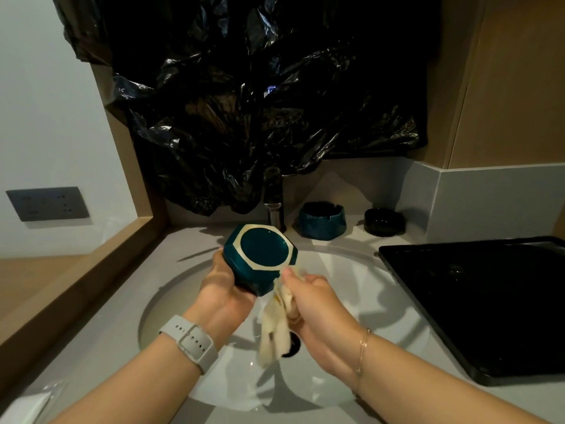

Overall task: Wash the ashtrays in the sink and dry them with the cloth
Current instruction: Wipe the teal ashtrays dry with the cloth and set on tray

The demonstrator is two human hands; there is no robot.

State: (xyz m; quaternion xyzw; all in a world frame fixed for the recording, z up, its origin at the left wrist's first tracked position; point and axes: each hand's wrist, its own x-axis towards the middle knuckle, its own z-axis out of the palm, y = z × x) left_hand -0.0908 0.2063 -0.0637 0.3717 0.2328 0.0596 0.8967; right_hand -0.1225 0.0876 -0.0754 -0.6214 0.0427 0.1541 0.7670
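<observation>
Nearest to us, our two forearms reach in over the white round sink, the left wrist wearing a pale grey watch band and the right a thin gold bracelet; our left hand grips the teal ashtray from its left side and underneath, fingers curled round its body; the ashtray is held above the basin, tilted so its underside faces us, a glossy teal disc framed by an unglazed cream ring with angled corners, the outer walls faceted and dark teal; our right hand is closed on a cream cloth, the thumb and fingers pinching a bunched fold against the ashtray's lower right edge, while the rest of the cloth hangs down over the dark drain; the basin is set into a pale grey counter; to the right lies a flat black tray; farther back stands a dark metal faucet, and beside it on the counter a second teal ashtray sits upright, with a black ashtray just right of it; behind them crumpled black plastic sheeting covers the wall, wooden panels flank it, and a grey wall socket sits on the white wall at left.
</observation>
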